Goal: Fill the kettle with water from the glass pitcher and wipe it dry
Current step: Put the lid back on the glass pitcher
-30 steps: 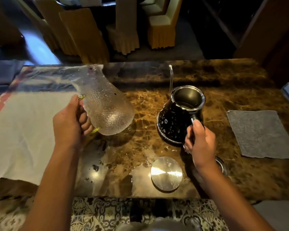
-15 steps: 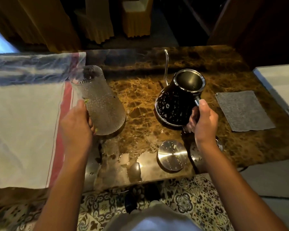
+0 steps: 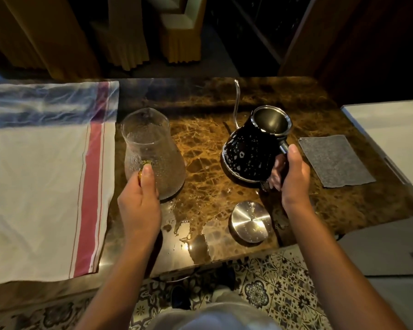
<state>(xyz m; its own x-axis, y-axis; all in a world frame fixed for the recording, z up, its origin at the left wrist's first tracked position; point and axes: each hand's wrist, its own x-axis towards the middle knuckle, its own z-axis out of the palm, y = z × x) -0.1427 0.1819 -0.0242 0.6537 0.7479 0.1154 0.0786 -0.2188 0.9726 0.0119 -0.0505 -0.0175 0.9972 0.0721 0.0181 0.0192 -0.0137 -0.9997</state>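
Centre-left of frame: glass pitcher (image 3: 153, 153) now upright, back on tabletop (image 3: 320, 210), left hand (image 3: 138, 206) gripping handle | right hand (image 3: 293, 179) clamps kettle (image 3: 250, 153) handle | pouring seems done, wiping next

Dimpled glass pitcher (image 3: 153, 153), glossy black kettle (image 3: 250, 156), polished marble counter (image 3: 208, 139)

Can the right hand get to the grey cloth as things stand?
Probably not yet: the right hand grips the kettle handle. The grey cloth lies flat, uncovered, just beside it.

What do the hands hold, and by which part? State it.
Left hand grips the glass pitcher by its handle; right hand grips the black kettle by its handle.
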